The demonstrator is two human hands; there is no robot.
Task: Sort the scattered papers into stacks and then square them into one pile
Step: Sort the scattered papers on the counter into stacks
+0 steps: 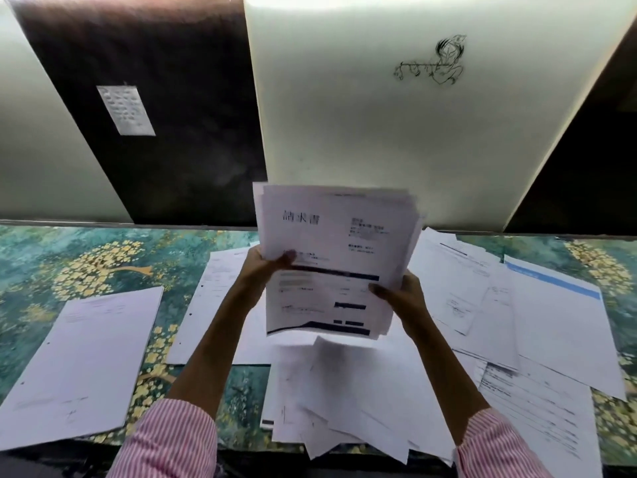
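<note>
A: Where is the bundle of papers?
B: Held up above the table. The left hand pinches its left edge, thumb on the front page; the right hand clasps the lower right side. Each grip is closed on the paper.
A: Neat?
B: No (the top corners fan out of line). I'd slacken each grip slightly, stand the bundle on its short edge and tap it on the table, then tap a long edge.
A: And the rest?
B: The heap at the near edge and the spread on the right are not yet gathered.
</note>
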